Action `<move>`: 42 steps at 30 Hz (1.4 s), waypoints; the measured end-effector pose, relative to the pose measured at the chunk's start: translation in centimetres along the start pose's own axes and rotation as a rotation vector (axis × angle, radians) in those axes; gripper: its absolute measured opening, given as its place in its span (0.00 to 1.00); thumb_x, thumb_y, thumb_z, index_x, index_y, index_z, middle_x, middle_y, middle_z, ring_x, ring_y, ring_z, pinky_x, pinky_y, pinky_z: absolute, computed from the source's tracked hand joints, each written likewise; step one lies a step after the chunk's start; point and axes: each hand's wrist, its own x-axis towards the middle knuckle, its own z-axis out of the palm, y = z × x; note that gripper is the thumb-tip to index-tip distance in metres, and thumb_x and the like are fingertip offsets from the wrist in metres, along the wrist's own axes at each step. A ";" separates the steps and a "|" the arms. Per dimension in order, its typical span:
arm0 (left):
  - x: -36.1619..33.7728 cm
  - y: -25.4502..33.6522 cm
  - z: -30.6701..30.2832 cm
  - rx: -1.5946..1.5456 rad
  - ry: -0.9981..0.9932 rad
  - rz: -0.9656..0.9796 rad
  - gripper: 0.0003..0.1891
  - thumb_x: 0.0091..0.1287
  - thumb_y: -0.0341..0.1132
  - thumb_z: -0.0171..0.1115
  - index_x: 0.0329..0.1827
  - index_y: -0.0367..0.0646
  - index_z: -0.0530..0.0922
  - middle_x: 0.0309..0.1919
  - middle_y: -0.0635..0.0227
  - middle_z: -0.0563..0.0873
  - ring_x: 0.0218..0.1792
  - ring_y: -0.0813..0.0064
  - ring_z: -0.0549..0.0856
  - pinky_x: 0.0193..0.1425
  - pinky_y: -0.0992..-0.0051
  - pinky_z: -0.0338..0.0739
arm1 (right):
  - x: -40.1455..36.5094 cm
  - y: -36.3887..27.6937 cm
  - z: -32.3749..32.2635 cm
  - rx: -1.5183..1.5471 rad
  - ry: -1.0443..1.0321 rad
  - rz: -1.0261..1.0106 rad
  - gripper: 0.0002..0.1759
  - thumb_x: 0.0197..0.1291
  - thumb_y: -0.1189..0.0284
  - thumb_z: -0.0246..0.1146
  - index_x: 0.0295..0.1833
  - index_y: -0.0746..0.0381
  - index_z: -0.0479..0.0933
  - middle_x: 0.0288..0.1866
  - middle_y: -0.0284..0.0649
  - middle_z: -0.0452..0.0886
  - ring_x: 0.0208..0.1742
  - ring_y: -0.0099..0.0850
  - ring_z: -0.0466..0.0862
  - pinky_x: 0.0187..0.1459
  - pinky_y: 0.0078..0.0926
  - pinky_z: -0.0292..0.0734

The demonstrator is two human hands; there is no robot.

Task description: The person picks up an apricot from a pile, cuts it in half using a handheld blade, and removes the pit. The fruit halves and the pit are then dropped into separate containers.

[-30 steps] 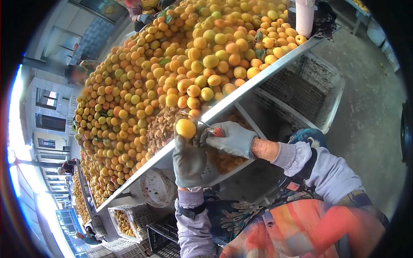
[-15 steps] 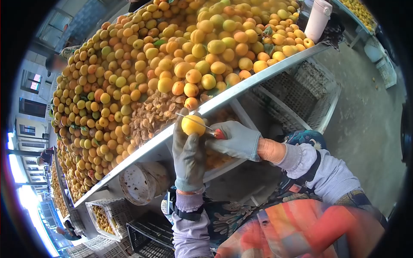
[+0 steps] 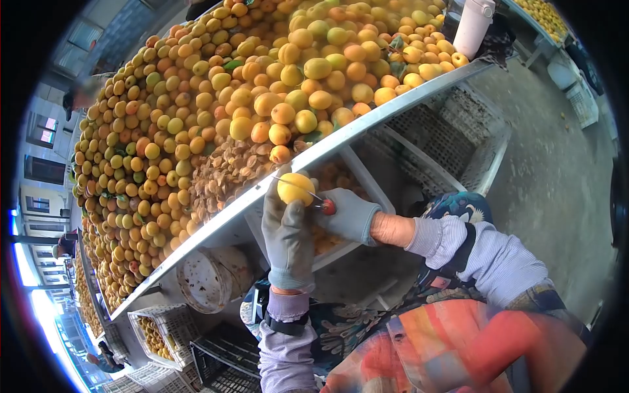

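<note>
My gloved left hand (image 3: 288, 239) is closed around a yellow apricot (image 3: 297, 189), held up near the table's metal edge. In my gloved right hand (image 3: 354, 216) is a small knife (image 3: 327, 207) with a red handle. Its thin blade lies across the front of the apricot, slanting up to the left. Just beyond my hands, a heap of brown apricot pits (image 3: 226, 175) lies on the table beside a large pile of whole apricots (image 3: 262, 105).
The table's metal rim (image 3: 367, 124) runs diagonally past my hands. Beneath it are a white bucket (image 3: 208, 280) and a dirty plastic crate (image 3: 452, 131). At lower left, a white crate (image 3: 160, 334) holds apricots next to a black crate (image 3: 226, 357). A pink flask (image 3: 473, 27) stands at the table's far corner.
The view has shifted slightly. My right hand has turned and dropped a little, so the red handle sits lower and shows more. The apricot stays in my left hand with the blade across it.
</note>
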 end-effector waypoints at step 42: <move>1.0 -1.2 -1.2 1.278 -0.181 0.603 0.31 0.66 0.29 0.65 0.71 0.38 0.63 0.54 0.62 0.80 0.54 0.75 0.79 0.55 0.78 0.76 | -0.8 -1.1 -0.2 0.136 -0.054 0.081 0.15 0.64 0.67 0.52 0.43 0.66 0.80 0.40 0.53 0.83 0.45 0.49 0.82 0.47 0.37 0.76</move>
